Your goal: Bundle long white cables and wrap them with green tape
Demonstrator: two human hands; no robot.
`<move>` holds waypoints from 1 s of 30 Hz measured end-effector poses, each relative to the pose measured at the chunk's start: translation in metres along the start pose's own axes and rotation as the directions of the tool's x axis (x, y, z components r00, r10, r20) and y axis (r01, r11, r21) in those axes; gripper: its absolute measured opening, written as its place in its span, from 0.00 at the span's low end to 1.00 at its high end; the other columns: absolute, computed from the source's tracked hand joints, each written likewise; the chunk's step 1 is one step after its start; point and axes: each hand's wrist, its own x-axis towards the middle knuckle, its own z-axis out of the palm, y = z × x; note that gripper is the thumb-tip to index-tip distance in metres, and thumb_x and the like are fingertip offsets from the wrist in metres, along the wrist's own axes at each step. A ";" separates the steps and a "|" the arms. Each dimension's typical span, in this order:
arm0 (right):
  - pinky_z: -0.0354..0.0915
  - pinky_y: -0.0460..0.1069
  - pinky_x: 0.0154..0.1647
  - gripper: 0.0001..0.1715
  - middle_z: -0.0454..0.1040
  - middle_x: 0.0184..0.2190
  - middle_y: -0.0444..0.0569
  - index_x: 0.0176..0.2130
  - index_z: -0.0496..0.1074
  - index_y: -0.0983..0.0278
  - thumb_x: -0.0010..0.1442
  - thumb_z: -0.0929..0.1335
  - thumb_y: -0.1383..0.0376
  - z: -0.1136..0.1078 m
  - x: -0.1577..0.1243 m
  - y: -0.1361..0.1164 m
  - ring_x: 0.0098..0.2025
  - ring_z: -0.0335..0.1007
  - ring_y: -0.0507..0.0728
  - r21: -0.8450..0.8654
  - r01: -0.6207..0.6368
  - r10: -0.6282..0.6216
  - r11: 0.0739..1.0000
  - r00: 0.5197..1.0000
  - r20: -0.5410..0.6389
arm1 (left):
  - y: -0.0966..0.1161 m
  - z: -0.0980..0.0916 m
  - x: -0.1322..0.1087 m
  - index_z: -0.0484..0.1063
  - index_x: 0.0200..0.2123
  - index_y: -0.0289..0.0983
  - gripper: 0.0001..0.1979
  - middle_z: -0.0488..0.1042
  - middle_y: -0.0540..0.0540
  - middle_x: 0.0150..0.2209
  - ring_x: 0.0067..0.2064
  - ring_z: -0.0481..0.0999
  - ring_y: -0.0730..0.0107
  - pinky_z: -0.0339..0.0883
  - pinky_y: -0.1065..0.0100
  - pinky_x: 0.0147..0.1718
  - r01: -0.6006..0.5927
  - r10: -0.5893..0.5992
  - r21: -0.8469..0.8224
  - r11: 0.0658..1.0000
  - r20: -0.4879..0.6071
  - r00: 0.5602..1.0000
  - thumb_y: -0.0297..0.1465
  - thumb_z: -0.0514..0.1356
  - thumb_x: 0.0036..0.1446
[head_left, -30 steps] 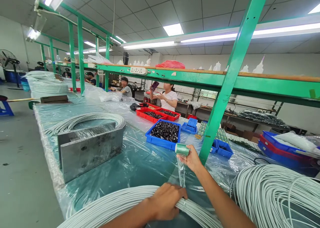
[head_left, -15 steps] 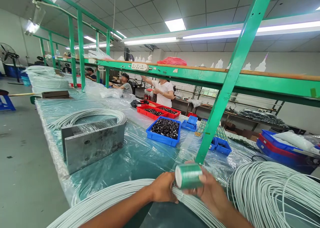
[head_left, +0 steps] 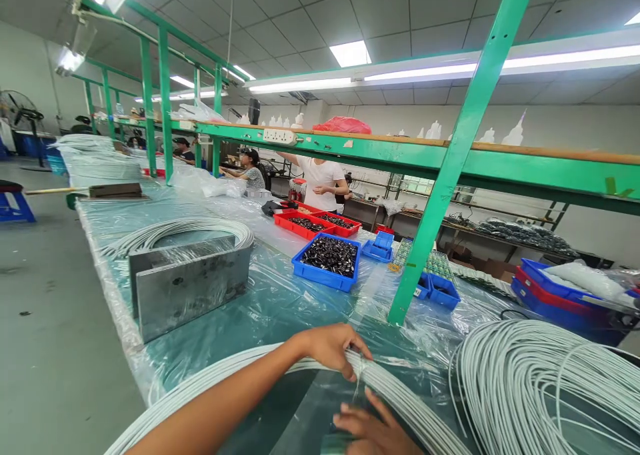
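Observation:
A large coil of pale grey-white cable (head_left: pixel 240 362) curves across the bench in front of me. My left hand (head_left: pixel 333 350) is closed around its far side, thumb and fingers on the bundle. Right beside those fingers, a thin clear strip (head_left: pixel 361 370) is wrapped around the cables. My right hand (head_left: pixel 373 428) is low inside the coil, near the bottom edge, slightly blurred, with some fingers extended. A green roll of wrapping film (head_left: pixel 334 444) shows under its fingers, mostly cut off by the frame.
Another cable coil (head_left: pixel 525 382) lies at right. Two metal plates (head_left: pixel 195 288) stand upright at left. Ahead are a blue tray (head_left: pixel 325 282) of small black parts and red trays (head_left: pixel 305 228). A slanted green post (head_left: pixel 435 222) rises from the bench; co-workers (head_left: pixel 325 178) are beyond.
My right hand has carried the green roll from above the bundle down and toward me, inside the coil. My left hand stays on the cables, its fingers shifted slightly.

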 end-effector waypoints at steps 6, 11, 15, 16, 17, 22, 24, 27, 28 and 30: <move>0.55 0.56 0.55 0.15 0.69 0.49 0.47 0.45 0.71 0.53 0.59 0.62 0.57 -0.049 -0.014 -0.011 0.52 0.62 0.61 -0.182 0.116 -0.174 0.976 0.923 -0.344 | 0.011 0.000 -0.009 0.73 0.45 0.36 0.27 0.77 0.50 0.34 0.32 0.72 0.68 0.64 0.75 0.28 0.000 -0.002 -0.023 1.000 -0.067 0.998 0.24 0.63 0.36; 0.65 0.50 0.38 0.13 0.74 0.33 0.50 0.38 0.73 0.64 0.53 0.66 0.62 -0.101 0.014 0.009 0.36 0.69 0.58 0.154 -0.344 0.376 0.926 0.866 -0.329 | 0.018 0.002 -0.014 0.73 0.45 0.36 0.26 0.75 0.52 0.28 0.26 0.68 0.73 0.58 0.77 0.22 -0.016 0.014 -0.019 1.000 -0.103 0.995 0.23 0.62 0.36; 0.65 0.43 0.25 0.19 0.72 0.19 0.43 0.31 0.75 0.67 0.35 0.75 0.62 -0.106 0.038 0.016 0.25 0.70 0.53 0.226 -0.435 0.382 0.872 0.892 0.244 | 0.024 0.001 -0.018 0.74 0.43 0.37 0.26 0.70 0.54 0.24 0.24 0.63 0.76 0.56 0.77 0.21 -0.050 0.050 0.002 0.999 -0.125 0.991 0.22 0.61 0.35; 0.64 0.42 0.22 0.25 0.73 0.19 0.42 0.34 0.75 0.67 0.33 0.76 0.59 -0.104 0.041 0.015 0.23 0.69 0.52 0.237 -0.459 0.363 0.856 0.861 0.357 | 0.025 0.001 -0.020 0.73 0.43 0.37 0.26 0.70 0.54 0.24 0.24 0.64 0.76 0.56 0.77 0.22 -0.061 0.062 0.009 0.998 -0.136 0.989 0.21 0.61 0.35; 0.64 0.41 0.20 0.30 0.73 0.19 0.43 0.37 0.75 0.66 0.32 0.76 0.56 -0.100 0.043 0.013 0.21 0.69 0.51 0.244 -0.486 0.345 0.839 0.823 0.451 | 0.027 0.001 -0.021 0.73 0.44 0.37 0.27 0.70 0.54 0.24 0.25 0.64 0.75 0.57 0.77 0.22 -0.075 0.076 0.014 0.997 -0.152 0.985 0.21 0.61 0.34; 0.62 0.38 0.14 0.57 0.72 0.18 0.38 0.46 0.71 0.60 0.12 0.75 0.48 -0.078 0.051 0.019 0.15 0.65 0.47 0.261 -0.599 0.260 0.757 0.642 0.721 | 0.032 -0.001 -0.028 0.69 0.45 0.37 0.28 0.68 0.53 0.27 0.25 0.65 0.75 0.56 0.76 0.21 -0.116 0.115 0.010 0.993 -0.216 0.970 0.22 0.61 0.34; 0.62 0.37 0.15 0.63 0.70 0.16 0.36 0.48 0.70 0.58 0.05 0.74 0.51 -0.066 0.058 0.030 0.14 0.65 0.46 0.255 -0.633 0.234 0.731 0.584 0.778 | 0.033 -0.002 -0.030 0.69 0.46 0.37 0.28 0.68 0.52 0.27 0.25 0.65 0.75 0.55 0.76 0.21 -0.108 0.109 0.017 0.994 -0.217 0.970 0.23 0.61 0.35; 0.66 0.39 0.18 0.64 0.72 0.18 0.36 0.48 0.70 0.54 0.04 0.77 0.56 -0.051 0.071 0.043 0.16 0.67 0.48 0.195 -0.685 0.240 0.702 0.485 0.841 | 0.035 -0.004 -0.031 0.69 0.46 0.37 0.28 0.70 0.51 0.29 0.27 0.67 0.72 0.58 0.75 0.23 -0.098 0.102 0.027 0.995 -0.207 0.973 0.23 0.61 0.36; 0.67 0.41 0.19 0.63 0.72 0.18 0.36 0.47 0.70 0.54 0.04 0.77 0.58 -0.048 0.074 0.045 0.16 0.67 0.50 0.167 -0.701 0.253 0.693 0.453 0.855 | 0.035 -0.004 -0.032 0.69 0.46 0.37 0.27 0.70 0.50 0.29 0.28 0.68 0.71 0.58 0.75 0.24 -0.093 0.097 0.031 0.995 -0.202 0.974 0.23 0.61 0.36; 0.67 0.44 0.18 0.60 0.72 0.18 0.38 0.45 0.71 0.56 0.05 0.78 0.61 -0.053 0.077 0.045 0.16 0.67 0.52 0.128 -0.714 0.283 0.688 0.427 0.859 | 0.036 -0.004 -0.032 0.69 0.46 0.38 0.28 0.71 0.50 0.31 0.29 0.69 0.70 0.59 0.75 0.24 -0.084 0.089 0.035 0.996 -0.197 0.976 0.24 0.61 0.36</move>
